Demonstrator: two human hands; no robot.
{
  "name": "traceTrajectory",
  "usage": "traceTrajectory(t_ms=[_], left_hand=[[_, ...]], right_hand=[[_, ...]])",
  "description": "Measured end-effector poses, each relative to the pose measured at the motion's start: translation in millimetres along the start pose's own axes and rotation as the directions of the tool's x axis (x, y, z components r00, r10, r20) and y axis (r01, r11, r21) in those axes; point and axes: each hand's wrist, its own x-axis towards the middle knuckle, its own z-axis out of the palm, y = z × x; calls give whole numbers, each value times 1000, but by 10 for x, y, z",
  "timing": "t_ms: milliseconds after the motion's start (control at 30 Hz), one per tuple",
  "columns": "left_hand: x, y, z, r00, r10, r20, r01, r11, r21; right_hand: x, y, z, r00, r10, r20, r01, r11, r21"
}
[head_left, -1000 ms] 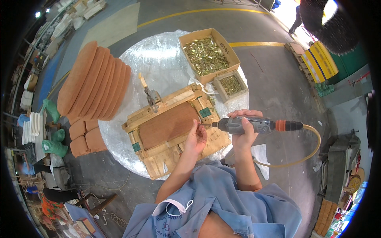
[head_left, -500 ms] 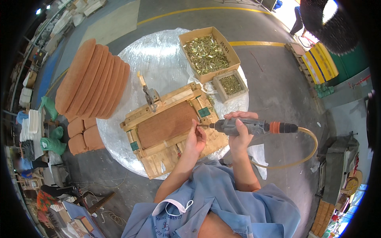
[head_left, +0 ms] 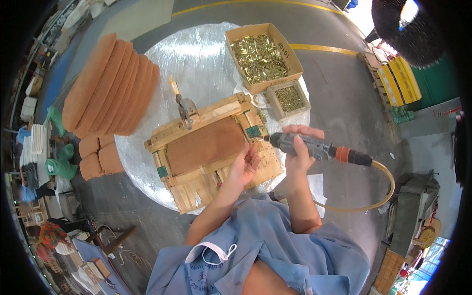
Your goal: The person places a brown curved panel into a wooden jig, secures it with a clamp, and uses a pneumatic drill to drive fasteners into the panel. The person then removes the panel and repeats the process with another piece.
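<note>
Film-wrapped tabletop point(head_left: 196, 46), seemingly metal drill point(head_left: 319, 149)

Your right hand point(head_left: 299, 154) grips a grey power driver point(head_left: 320, 150), which points left; your left hand point(head_left: 244, 165) is at the right end of a brown panel point(head_left: 204, 145) set in a wooden jig point(head_left: 194, 192). Beyond stands a cardboard box point(head_left: 273, 85) of metal fittings point(head_left: 260, 59).

The hose-fed driver point(head_left: 307, 146), wooden jig point(head_left: 221, 112) and fastener box point(head_left: 276, 83) show a workshop.
</note>
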Motion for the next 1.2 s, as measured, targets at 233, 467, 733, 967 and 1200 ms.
traceTrajectory(t_ms=[233,467,733,967,1200], left_hand=[[559,373,-292,922,381,66,-278,538,796],[1026,734,-137,609,693,386,-213,-326,921],[1075,678,-101,657,634,409,-74,-485,871],[1051,665,-95,657,632,411,-80,-483,872],[1066,656,-110,645,629,434,-91,-501,861]], right_hand=[[372,581,-19,995,-49,88,63,984,-164],[491,1288,117,990,42,132,-24,991,-133],[589,1618,294,973,148,175,-102,965,-243],[591,1728,347,969,190,158,-161,970,-183],[611,1721,389,966,181,187,-135,963,-233]])
